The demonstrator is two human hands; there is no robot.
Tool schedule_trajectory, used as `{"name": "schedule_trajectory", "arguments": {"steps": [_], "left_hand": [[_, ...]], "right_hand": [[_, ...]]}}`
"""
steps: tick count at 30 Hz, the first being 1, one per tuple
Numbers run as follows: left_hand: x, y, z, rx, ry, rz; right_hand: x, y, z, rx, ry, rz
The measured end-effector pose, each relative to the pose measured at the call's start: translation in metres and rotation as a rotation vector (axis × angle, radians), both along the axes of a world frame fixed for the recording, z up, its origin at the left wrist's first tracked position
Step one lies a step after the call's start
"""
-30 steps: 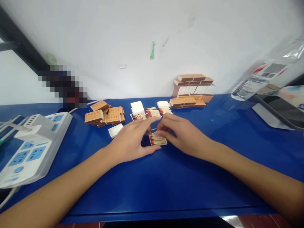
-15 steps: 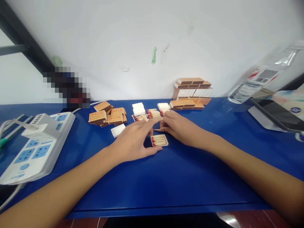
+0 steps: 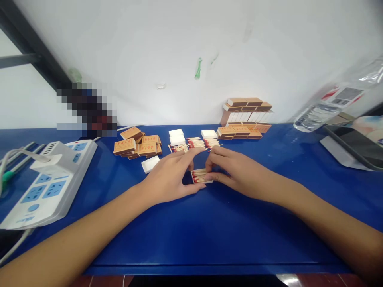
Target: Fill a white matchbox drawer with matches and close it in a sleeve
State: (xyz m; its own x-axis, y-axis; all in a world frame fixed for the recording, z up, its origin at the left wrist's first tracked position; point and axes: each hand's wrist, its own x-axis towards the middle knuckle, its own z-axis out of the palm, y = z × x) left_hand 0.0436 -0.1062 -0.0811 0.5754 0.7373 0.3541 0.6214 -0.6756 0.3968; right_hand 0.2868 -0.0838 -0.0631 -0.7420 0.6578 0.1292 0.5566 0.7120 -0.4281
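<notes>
So the landmark here is the open tray of matches (image 3: 199, 175), sitting on the blue bench (image 3: 209, 231) right between the two hands. It's full of red-tipped sticks lying side by side.

What changed: half a second ago the right hand (image 3: 236, 169) was up at the loose matches (image 3: 194, 143) just behind the tray, and the whole tray was uncovered. Now it's back down on the tray, fingers curled over the right end and the thumb tucked against the near edge, so that grip is closed on the tray. Can't tell if it brought any sticks along, as the fingertips hide that. The left hand (image 3: 169, 177) has barely shifted. Its grip is loose and spread, with the forefinger arching over the far side of the tray and the thumb by the near left corner, not clamped on anything. My read is that the trip to the pile is over and the action is back at the tray.

Other stuff:
- Empty white trays (image 3: 176, 137) sit behind the tray, with a single one (image 3: 150, 164) off to its left.
- A heap of orange sleeves (image 3: 137, 145) is further back-left.
- A neat stack of boxes (image 3: 245, 117) sits back-right of the tray, against the wall.
- A power strip (image 3: 48, 179) is well off to the left.
- A plastic bottle (image 3: 329, 105) is far off to the right.
</notes>
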Motion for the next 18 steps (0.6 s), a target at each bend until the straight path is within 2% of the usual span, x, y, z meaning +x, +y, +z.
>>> {"name": "schedule_trajectory", "arguments": {"steps": [8,18], "left_hand": [[0.0005,-0.0013,0.0007,-0.009,-0.014,0.004],[0.0011,-0.0025,0.0014,0.013,-0.029,-0.047]], "right_hand": [[0.0001,-0.0018,0.0033,-0.121,0.027,0.006],[-0.0025,-0.0022,-0.0020,-0.076,0.142,0.039]]}}
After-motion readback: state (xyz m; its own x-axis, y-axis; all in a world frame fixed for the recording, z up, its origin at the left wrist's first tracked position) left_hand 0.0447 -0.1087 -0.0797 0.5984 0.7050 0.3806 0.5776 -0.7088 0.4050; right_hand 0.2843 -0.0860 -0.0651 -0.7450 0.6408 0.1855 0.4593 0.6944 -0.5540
